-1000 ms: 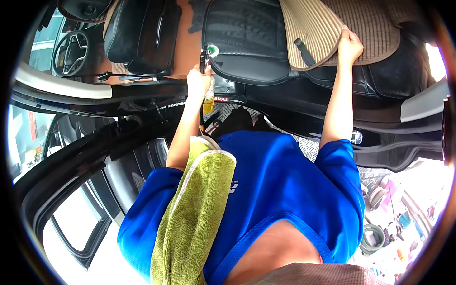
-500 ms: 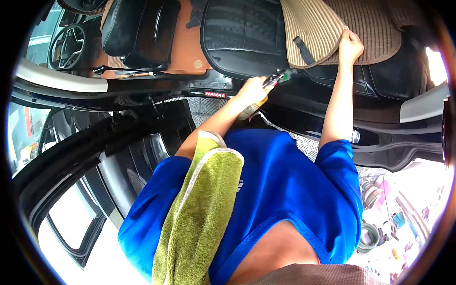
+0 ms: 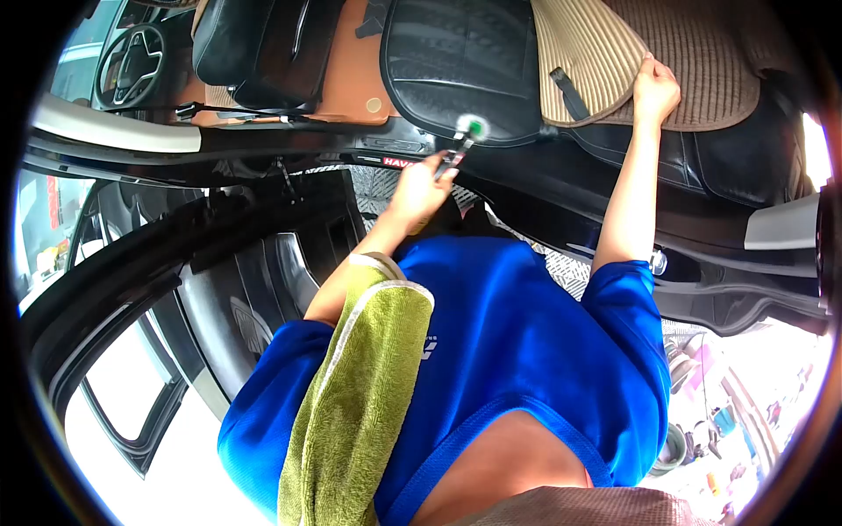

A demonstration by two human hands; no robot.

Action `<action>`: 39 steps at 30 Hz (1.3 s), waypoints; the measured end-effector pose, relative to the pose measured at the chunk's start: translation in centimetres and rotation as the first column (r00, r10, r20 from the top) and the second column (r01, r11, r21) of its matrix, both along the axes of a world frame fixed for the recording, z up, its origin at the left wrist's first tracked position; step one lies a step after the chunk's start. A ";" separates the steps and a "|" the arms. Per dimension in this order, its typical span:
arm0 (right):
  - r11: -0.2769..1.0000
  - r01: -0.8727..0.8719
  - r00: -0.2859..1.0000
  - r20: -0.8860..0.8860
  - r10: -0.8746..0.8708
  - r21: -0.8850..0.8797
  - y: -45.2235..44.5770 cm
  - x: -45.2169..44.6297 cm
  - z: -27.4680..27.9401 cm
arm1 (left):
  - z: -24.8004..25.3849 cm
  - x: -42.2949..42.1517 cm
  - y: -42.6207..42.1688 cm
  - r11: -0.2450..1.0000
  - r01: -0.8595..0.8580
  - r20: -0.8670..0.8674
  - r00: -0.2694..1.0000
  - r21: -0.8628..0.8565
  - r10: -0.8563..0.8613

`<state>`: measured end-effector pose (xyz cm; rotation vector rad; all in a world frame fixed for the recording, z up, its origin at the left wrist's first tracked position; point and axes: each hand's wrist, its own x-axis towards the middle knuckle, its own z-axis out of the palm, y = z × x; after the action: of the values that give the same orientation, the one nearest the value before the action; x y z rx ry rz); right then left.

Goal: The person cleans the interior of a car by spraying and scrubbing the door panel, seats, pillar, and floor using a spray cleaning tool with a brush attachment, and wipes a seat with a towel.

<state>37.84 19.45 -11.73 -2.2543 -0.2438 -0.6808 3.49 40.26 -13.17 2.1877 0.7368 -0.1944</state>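
Note:
My left hand is closed around the handle of a spray cleaning gun with a round, pale tip and a green centre. The tip is blurred and lies over the front edge of the black leather rear seat; I cannot tell if it touches. My right hand pinches the edge of a ribbed beige seat cover, folded back with its pale side up. A black strap hangs from this fold. The cover's brown ribbed part lies on the seat to the right.
A green towel hangs over my left shoulder. The open car door stands at the left, and the door sill runs in front of me. Beyond are a front seat and steering wheel. Clutter lies on the ground behind right.
My left hand has moved left and back towards me, and the gun now points further forward, its tip left of the folded cover. My right hand keeps its hold on the cover.

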 end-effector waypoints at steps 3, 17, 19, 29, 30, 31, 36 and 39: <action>1.000 0.005 1.000 -0.014 -0.006 -0.026 -0.3 0.3 -0.2 | 0.3 2.0 -1.6 0.986 0.102 0.026 0.995 -0.135 -0.100; 1.000 -0.003 1.000 -0.007 0.003 -0.027 -0.7 0.5 -0.5 | 1.4 11.5 4.8 0.967 0.036 0.013 0.999 -0.252 -0.034; 1.000 -0.014 0.999 0.030 0.015 -0.023 -0.7 0.5 -0.4 | 0.0 14.8 4.1 0.938 0.075 -0.007 0.997 -0.337 -0.082; 0.999 -0.036 0.997 0.063 0.039 -0.039 -1.0 0.6 -0.8 | -5.1 24.0 1.3 0.899 0.311 -0.001 0.945 -0.309 -0.327; 0.999 -0.039 0.997 0.071 0.040 -0.013 -1.0 0.5 -0.8 | -4.4 23.9 1.5 0.909 0.322 -0.039 0.938 -0.265 -0.344; 0.999 -0.037 0.997 0.071 0.037 -0.009 -1.0 0.6 -0.9 | -3.6 23.6 1.6 0.909 0.324 -0.040 0.937 -0.262 -0.346; 0.998 -0.054 0.995 0.088 0.056 -0.024 -1.1 0.5 -0.8 | -1.1 20.5 2.6 0.875 0.476 -0.168 0.873 0.089 -0.458; 0.999 -0.048 0.997 0.057 0.049 -0.022 -0.9 0.2 -0.4 | -1.3 18.6 5.1 0.827 0.517 -0.172 0.855 0.219 -0.489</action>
<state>38.05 18.54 -12.11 -2.2425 -0.3339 -0.7215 22.14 45.40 -14.46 2.6087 0.2238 -0.5163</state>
